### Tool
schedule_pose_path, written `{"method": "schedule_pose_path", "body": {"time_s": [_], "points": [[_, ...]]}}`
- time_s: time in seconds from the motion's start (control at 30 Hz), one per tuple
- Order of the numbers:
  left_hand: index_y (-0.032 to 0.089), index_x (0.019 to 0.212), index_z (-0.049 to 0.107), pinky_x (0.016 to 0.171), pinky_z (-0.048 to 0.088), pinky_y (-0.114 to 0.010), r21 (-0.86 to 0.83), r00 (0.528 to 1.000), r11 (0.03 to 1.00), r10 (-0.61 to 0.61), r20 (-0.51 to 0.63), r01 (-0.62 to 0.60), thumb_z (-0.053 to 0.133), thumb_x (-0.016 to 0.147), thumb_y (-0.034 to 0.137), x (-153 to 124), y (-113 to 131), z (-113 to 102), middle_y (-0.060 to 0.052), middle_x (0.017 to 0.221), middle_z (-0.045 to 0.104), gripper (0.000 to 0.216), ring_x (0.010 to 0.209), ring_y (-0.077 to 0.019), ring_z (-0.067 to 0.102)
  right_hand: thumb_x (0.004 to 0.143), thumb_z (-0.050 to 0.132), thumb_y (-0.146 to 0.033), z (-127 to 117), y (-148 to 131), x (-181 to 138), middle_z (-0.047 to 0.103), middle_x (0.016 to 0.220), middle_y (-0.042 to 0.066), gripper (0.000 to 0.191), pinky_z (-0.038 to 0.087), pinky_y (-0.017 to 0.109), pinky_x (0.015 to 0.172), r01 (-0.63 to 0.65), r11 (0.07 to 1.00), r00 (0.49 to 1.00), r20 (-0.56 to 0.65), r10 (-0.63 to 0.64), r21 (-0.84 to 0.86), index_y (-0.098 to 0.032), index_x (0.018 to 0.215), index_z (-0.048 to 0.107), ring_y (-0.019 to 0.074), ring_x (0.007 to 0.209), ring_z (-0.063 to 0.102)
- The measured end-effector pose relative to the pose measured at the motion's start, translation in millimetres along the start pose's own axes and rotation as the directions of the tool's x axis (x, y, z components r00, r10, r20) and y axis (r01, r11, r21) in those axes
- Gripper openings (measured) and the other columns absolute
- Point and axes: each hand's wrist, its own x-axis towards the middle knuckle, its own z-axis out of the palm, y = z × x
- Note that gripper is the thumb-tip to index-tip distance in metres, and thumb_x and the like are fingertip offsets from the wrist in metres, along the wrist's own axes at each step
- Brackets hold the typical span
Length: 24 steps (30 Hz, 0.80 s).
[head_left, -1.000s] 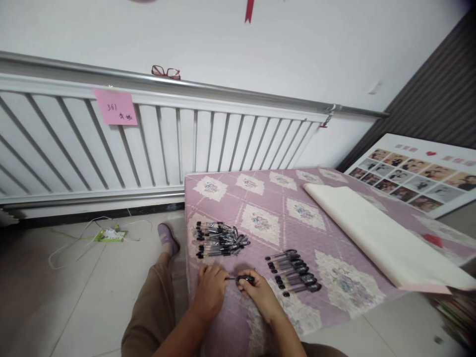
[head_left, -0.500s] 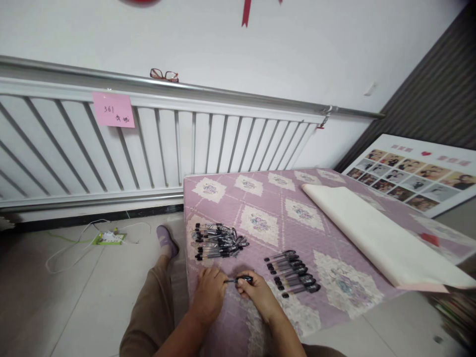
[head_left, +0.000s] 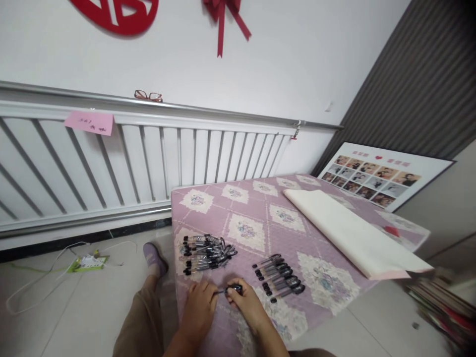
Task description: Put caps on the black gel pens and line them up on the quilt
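Between my two hands is a black gel pen (head_left: 222, 291), held low over the near left part of the purple floral cloth. My left hand (head_left: 201, 303) is closed at its left end, with that end hidden by the fingers. My right hand (head_left: 243, 301) pinches the dark, thicker end on the right. Just beyond my hands lies a loose pile of similar pens (head_left: 206, 255), several of them overlapping. To the right of my right hand, several more pens (head_left: 278, 278) lie side by side in a slanting row.
The cloth-covered table (head_left: 213, 218) stands against a white radiator (head_left: 208, 158). A large folded cream sheet (head_left: 334, 228) lies on its right side. Behind it leans a photo board (head_left: 427, 171). Eyeglasses (head_left: 148, 96) rest on the pipe, and a power strip (head_left: 87, 264) is on the floor.
The head view has tilted up and turned slightly right, so more of the red wall decorations shows. Both hands keep hold of the same pen in nearly the same pose.
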Motion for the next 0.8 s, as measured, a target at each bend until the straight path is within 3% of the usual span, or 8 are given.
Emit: {"method": "schedule_pose_path", "body": {"time_s": [0.13,0.27,0.43,0.53,0.67,0.8], "points": [[0.024,0.093,0.062,0.092,0.036,-0.039,-0.002,0.999,0.999,0.046,0.016,-0.046,0.046,0.085,0.015,-0.4,-2.8,2.1,-0.002,0.095,0.063,0.02,0.096,-0.0198,0.056,0.067,0.064,-0.038,2.4,0.0,-1.7,0.056,0.06,-0.006,0.031,0.041,0.023,0.053,-0.009,0.999,0.998,-0.068,0.011,0.031,-0.022,0.093,0.054,0.0128,0.056,0.055],[0.025,0.102,0.062,0.093,0.039,-0.041,-0.037,0.992,0.992,0.121,0.044,-0.12,0.048,0.085,0.023,-3.4,-3.4,2.2,-0.003,0.1,0.065,0.021,0.097,-0.0212,0.057,0.067,0.065,-0.042,4.9,4.6,-3.4,0.051,0.06,-0.007,0.04,0.041,0.024,0.051,0.059,0.991,0.982,-0.185,-0.037,0.119,-0.023,0.099,0.051,0.0142,0.057,0.056],[0.023,0.107,0.062,0.091,0.044,-0.041,-0.053,0.992,0.991,0.122,-0.037,-0.123,0.049,0.087,0.032,-7.3,-7.2,4.5,-0.006,0.105,0.066,0.026,0.101,-0.023,0.058,0.068,0.062,-0.047,-6.3,13.6,-9.8,0.047,0.061,-0.007,0.046,0.04,0.025,0.05,0.114,0.977,0.957,-0.282,-0.06,0.179,-0.024,0.106,0.05,0.0141,0.055,0.053],[0.022,0.105,0.063,0.089,0.047,-0.039,-0.078,0.994,0.992,0.097,-0.058,-0.102,0.045,0.088,0.034,-6.8,-9.3,5.7,-0.007,0.103,0.067,0.027,0.098,-0.022,0.06,0.067,0.062,-0.051,-33.7,14.0,-20.0,0.047,0.058,-0.007,0.052,0.037,0.025,0.046,0.12,0.984,0.926,-0.372,-0.063,0.134,-0.024,0.111,0.05,0.0141,0.051,0.051],[0.022,0.101,0.064,0.088,0.048,-0.038,-0.088,0.996,0.993,0.074,-0.051,-0.078,0.042,0.089,0.033,-5.0,-9.2,5.3,-0.007,0.102,0.068,0.027,0.097,-0.0216,0.061,0.067,0.061,-0.05,-94.9,7.2,-39.4,0.052,0.059,-0.006,0.058,0.041,0.026,0.049,0.087,0.994,0.843,-0.536,-0.039,0.065,-0.021,0.115,0.047,0.0147,0.052,0.052],[0.023,0.1,0.064,0.086,0.048,-0.038,-0.081,0.996,0.994,0.072,-0.053,-0.076,0.041,0.089,0.033,-4.6,-9.4,5.3,-0.006,0.101,0.069,0.027,0.096,-0.0216,0.062,0.065,0.059,-0.048,-153.3,6.0,-52.0,0.055,0.059,-0.004,0.063,0.043,0.027,0.047,-0.068,0.997,0.76,-0.649,0.029,-0.036,-0.017,0.118,0.048,0.0168,0.054,0.056]]}}
